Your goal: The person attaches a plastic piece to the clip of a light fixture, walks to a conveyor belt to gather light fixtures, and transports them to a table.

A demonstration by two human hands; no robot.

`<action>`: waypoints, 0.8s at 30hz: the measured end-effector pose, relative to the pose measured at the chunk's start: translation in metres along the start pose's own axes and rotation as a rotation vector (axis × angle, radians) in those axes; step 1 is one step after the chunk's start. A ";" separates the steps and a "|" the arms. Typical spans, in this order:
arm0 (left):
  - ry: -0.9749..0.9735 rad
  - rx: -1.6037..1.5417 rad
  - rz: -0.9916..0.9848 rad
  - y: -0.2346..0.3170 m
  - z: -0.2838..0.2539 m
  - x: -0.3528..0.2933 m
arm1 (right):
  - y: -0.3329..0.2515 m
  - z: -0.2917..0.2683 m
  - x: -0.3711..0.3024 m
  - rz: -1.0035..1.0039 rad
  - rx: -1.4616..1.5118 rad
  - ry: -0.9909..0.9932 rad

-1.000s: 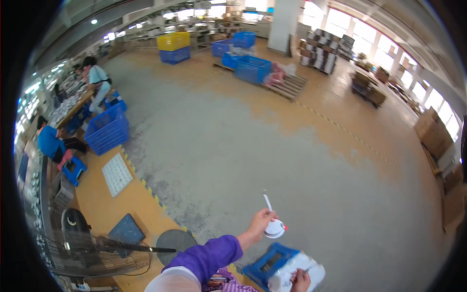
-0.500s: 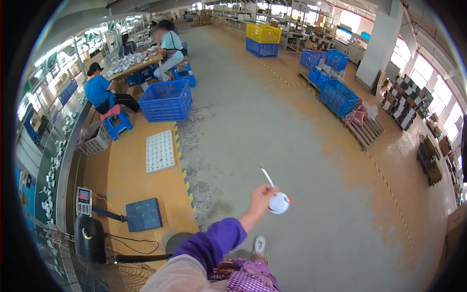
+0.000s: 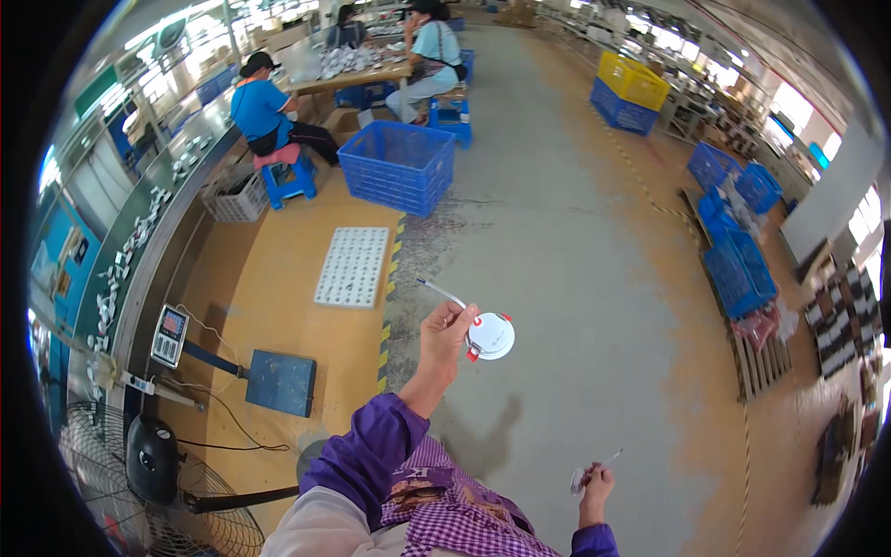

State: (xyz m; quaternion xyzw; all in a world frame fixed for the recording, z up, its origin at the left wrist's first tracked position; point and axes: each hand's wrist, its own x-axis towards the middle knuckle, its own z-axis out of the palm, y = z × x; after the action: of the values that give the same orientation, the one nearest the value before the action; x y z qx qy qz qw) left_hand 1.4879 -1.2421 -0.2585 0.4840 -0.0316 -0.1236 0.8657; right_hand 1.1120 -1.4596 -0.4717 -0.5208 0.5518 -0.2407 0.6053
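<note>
Out in front of me, my left hand (image 3: 444,336) is closed on a white round downlight (image 3: 494,338) at its cable side. The lamp has red-tipped clips at its edge. Its white cable (image 3: 440,291) sticks up to the left from my fingers, with a dark end. Lower down on the right, my right hand (image 3: 597,483) is closed on a small whitish piece (image 3: 577,481), from which a thin lead points up. That piece is small and partly covered by the fingers, so its kind is unclear.
On my left are a fan (image 3: 153,457), a scale (image 3: 281,382) and a conveyor (image 3: 139,243) bearing small white parts. Farther on stand a white perforated tray (image 3: 353,267), a blue crate (image 3: 397,165) and seated co-workers (image 3: 263,109). Blue crates (image 3: 739,271) on a pallet line the right.
My left hand has moved left and up, and the downlight has turned, showing its red clips. My right hand has come into view at the lower right. The view has swung left.
</note>
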 end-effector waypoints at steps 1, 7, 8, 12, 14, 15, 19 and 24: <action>0.056 0.029 -0.030 0.002 -0.003 0.023 | -0.020 0.032 0.020 -0.057 0.002 -0.051; 0.218 -0.007 -0.100 -0.022 -0.063 0.194 | -0.066 0.226 0.100 -0.081 -0.048 -0.206; 0.218 0.027 -0.127 -0.025 -0.078 0.220 | -0.069 0.249 0.104 -0.049 -0.112 -0.222; 0.339 0.154 -0.234 -0.011 -0.094 0.326 | -0.090 0.322 0.149 0.077 -0.229 -0.256; 0.370 0.165 -0.152 -0.018 -0.112 0.384 | -0.120 0.361 0.166 0.151 -0.295 -0.258; 0.410 0.181 -0.068 -0.022 -0.131 0.411 | -0.167 0.392 0.152 0.149 -0.461 -0.292; 0.451 0.315 -0.059 -0.049 -0.154 0.527 | -0.217 0.468 0.220 0.103 -0.541 -0.314; 0.557 1.056 0.215 -0.050 -0.153 0.652 | -0.221 0.568 0.359 0.032 -0.514 -0.365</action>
State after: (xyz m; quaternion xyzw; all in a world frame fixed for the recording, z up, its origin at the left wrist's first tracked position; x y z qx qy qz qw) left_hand 2.1361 -1.3000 -0.4240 0.8564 0.0906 0.1283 0.4918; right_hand 1.7951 -1.6392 -0.5096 -0.6825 0.4851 0.0135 0.5466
